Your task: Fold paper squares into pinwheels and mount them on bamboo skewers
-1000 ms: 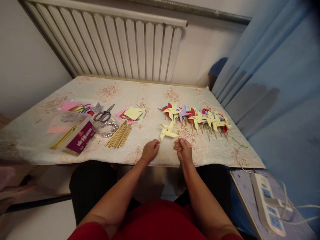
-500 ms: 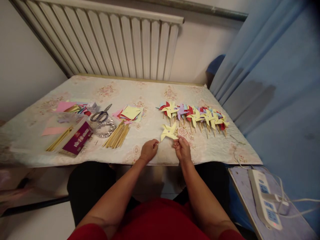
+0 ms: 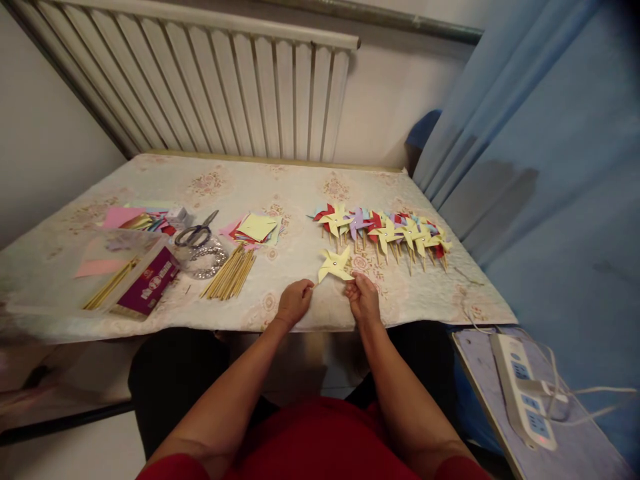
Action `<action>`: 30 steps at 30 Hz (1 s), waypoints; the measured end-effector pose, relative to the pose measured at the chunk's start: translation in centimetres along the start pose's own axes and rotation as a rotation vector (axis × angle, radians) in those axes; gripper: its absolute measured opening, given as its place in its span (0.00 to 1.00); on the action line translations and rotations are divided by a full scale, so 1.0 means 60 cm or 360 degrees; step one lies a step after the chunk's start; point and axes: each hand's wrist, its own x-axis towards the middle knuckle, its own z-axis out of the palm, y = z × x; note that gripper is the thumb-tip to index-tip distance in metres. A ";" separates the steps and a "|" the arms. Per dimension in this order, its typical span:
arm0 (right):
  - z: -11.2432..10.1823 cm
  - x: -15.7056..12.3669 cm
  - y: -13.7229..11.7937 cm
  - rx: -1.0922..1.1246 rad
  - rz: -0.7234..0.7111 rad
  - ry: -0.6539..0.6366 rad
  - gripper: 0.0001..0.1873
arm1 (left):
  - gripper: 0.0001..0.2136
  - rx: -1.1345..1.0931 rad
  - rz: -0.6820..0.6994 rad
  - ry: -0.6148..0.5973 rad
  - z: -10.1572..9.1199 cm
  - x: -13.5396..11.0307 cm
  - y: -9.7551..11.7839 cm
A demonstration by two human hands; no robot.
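A pale yellow paper pinwheel (image 3: 335, 264) with a small pin at its centre lies flat at the front of the table. My right hand (image 3: 363, 297) pinches the tip of its lower right blade between thumb and forefinger. To the left, my left hand (image 3: 296, 301) is closed, its fingertips close beside the lower left blade; whether anything is in them is hidden. Behind the pinwheel, several finished pinwheels (image 3: 387, 233) in yellow, red, purple and blue lie in a row on wooden sticks.
Left of my hands are a bundle of sticks (image 3: 230, 272), paper squares (image 3: 257, 228), a round container of pins (image 3: 207, 260), scissors (image 3: 195, 233) and a purple box (image 3: 147, 283). A power strip (image 3: 523, 390) lies on a lower surface at right.
The view has shifted slightly, so things sit a little further left. Both hands keep nearly the same pose around the yellow pinwheel.
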 end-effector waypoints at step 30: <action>0.020 0.048 -0.150 -0.1499 -0.0079 -0.0706 0.03 | 0.10 -0.0005 0.0090 -0.0048 0.001 0.003 -0.003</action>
